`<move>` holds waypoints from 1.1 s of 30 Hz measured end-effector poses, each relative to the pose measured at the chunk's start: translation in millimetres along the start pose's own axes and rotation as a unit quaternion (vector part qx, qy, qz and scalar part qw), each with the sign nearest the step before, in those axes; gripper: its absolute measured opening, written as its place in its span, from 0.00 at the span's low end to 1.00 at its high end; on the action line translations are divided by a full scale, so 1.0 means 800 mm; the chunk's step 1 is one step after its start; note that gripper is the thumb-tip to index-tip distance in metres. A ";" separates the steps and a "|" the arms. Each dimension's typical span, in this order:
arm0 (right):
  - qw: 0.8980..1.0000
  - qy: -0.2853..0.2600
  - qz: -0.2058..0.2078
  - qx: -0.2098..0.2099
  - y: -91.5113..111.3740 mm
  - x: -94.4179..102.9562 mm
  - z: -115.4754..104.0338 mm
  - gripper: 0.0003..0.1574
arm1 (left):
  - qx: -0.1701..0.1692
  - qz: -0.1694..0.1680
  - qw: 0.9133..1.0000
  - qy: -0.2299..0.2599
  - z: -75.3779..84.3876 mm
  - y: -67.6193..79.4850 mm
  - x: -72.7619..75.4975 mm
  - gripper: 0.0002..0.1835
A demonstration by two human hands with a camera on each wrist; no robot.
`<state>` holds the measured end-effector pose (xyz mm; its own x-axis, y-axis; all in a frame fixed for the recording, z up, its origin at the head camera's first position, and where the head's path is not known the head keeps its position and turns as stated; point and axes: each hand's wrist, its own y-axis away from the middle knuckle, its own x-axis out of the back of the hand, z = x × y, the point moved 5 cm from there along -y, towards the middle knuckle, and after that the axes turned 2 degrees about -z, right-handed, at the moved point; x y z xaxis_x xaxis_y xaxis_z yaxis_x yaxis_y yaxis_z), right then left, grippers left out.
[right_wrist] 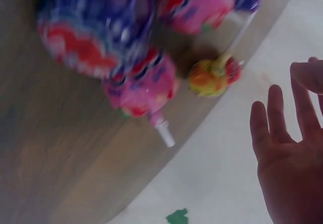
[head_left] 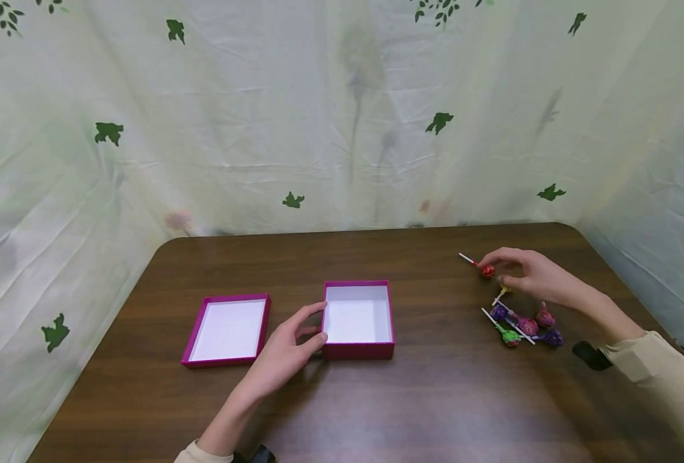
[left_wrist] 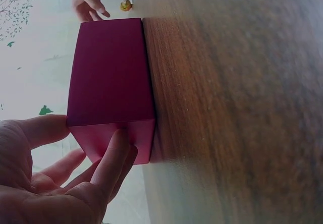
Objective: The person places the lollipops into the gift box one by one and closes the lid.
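A magenta box [head_left: 358, 350] with a white inside stands open-topped on the table. My left hand [head_left: 287, 347] touches its left side, thumb near the front corner and a fingertip at the rim; the left wrist view shows fingertips against the magenta wall [left_wrist: 111, 72]. Over on the right, my right hand [head_left: 530, 273] reaches above the lollipops, fingers spread. Its fingertips are right at a red lollipop [head_left: 488, 271] with a white stick. Just below that hand lies a yellow lollipop [right_wrist: 208, 77], beside a pile of purple, pink and green lollipops [head_left: 528, 326].
The box's lid [head_left: 229, 329] lies inside-up to the left, white within and magenta at its rim. Brown wood forms the tabletop [head_left: 423, 399]. A pale curtain [head_left: 319, 128] with green leaf shapes hangs behind the table and along its sides.
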<state>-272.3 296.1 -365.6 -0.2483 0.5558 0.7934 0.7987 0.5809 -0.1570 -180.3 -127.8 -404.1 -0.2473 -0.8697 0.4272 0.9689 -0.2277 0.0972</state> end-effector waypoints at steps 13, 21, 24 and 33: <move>0.997 -0.034 -0.061 0.035 -0.029 -0.011 0.047 0.29 | 0.007 0.002 1.000 -0.002 -0.003 -0.002 0.000 0.29; 0.997 -0.029 -0.073 0.019 -0.030 -0.017 0.055 0.27 | 0.014 -0.002 1.000 0.000 -0.003 -0.002 0.000 0.29; 0.996 -0.035 -0.078 0.005 -0.028 -0.019 0.055 0.24 | 0.014 -0.001 1.000 -0.001 -0.003 -0.001 0.000 0.29; 0.996 0.021 -0.066 -0.056 -0.027 -0.022 0.059 0.19 | 0.007 0.000 1.000 0.000 -0.004 -0.001 -0.001 0.29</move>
<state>-310.9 302.2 -404.0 -0.3349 0.4520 0.8267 0.8171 0.5762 0.0160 -181.1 -128.4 -407.0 -0.2474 -0.8695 0.4276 0.9689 -0.2219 0.1093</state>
